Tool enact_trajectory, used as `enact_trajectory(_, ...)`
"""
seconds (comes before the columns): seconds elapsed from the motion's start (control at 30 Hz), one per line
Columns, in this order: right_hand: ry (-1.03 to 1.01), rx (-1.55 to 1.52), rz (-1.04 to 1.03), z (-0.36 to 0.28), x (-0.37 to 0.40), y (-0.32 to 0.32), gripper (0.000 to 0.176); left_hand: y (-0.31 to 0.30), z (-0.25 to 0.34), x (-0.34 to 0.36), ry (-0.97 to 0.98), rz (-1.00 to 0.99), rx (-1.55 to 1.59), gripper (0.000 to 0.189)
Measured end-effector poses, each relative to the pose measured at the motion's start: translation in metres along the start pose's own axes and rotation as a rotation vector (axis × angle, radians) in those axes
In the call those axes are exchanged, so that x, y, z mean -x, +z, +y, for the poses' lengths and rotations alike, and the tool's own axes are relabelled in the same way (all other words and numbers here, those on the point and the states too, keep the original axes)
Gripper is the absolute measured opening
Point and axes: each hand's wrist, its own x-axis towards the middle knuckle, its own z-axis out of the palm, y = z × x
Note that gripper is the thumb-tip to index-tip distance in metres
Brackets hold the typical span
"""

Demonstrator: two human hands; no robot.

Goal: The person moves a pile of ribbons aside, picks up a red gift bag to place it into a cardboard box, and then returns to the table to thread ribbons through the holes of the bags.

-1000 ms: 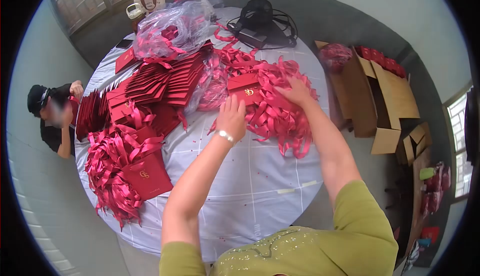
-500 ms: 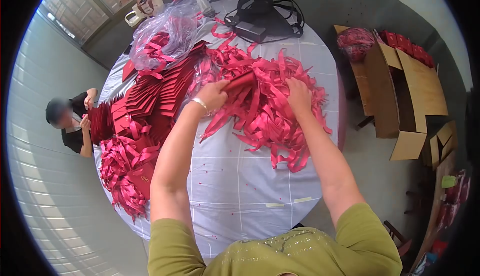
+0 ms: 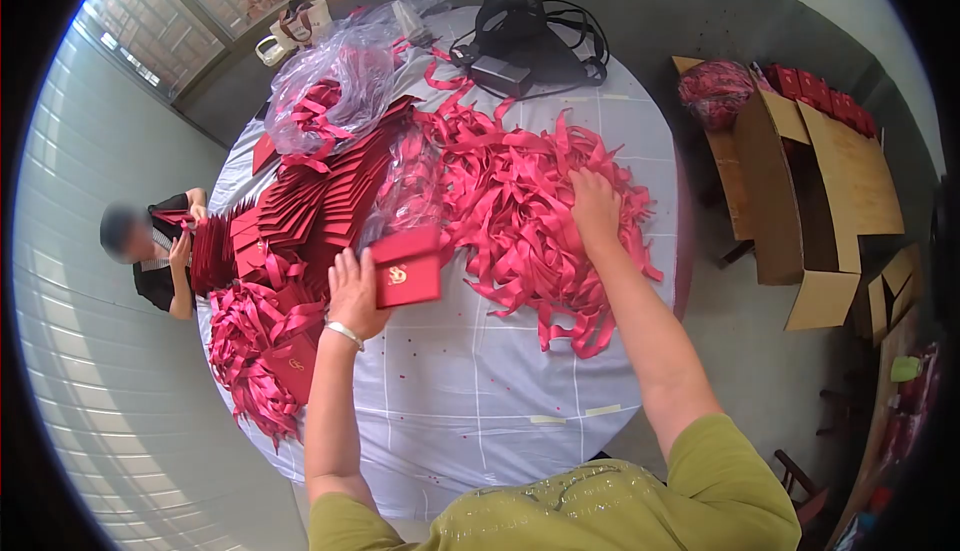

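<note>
My left hand (image 3: pixel 357 296), a pale bracelet at its wrist, grips the left side of a small red gift box (image 3: pixel 409 269) with a gold emblem, above the near-left part of the table. The box looks slightly blurred. On the right, my right hand (image 3: pixel 596 209) rests back-up on a big heap of pink-red ribbons (image 3: pixel 530 201), its fingers curled down into them. The fingertips are partly hidden among the ribbons. Left of the box, folded red card pieces (image 3: pixel 330 191) stand in fanned rows, with another ribbon pile (image 3: pixel 245 331) nearer me.
A round table with white cloth (image 3: pixel 440 371) bears everything. Toward the back are a clear plastic bag of ribbons (image 3: pixel 335 81) and a black strapped item (image 3: pixel 530 41). Another person (image 3: pixel 160 251) works at the left edge. Open cardboard boxes (image 3: pixel 790 191) stand to the right.
My left hand has moved toward me and left, bringing the red box out of the ribbon heap with its gold emblem now showing. My right hand stays at the heap.
</note>
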Motion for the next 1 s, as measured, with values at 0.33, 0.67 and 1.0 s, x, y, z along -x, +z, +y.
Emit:
enact_trajectory(0.33,-0.037,-0.006,0.055,0.002,0.002,-0.001,0.041,-0.073,0.096,-0.108,0.051,-0.468,-0.551,0.058)
enact_trajectory(0.67,-0.031,-0.069,0.092,-0.005,0.004,-0.006,0.062,-0.117,0.039,-0.11,0.196,-0.565,-0.458,0.057)
enact_trajectory(1.0,-0.055,-0.074,0.134,-0.003,0.005,-0.006,0.055,0.025,0.127,-0.333,-0.219,0.039,0.797,0.112)
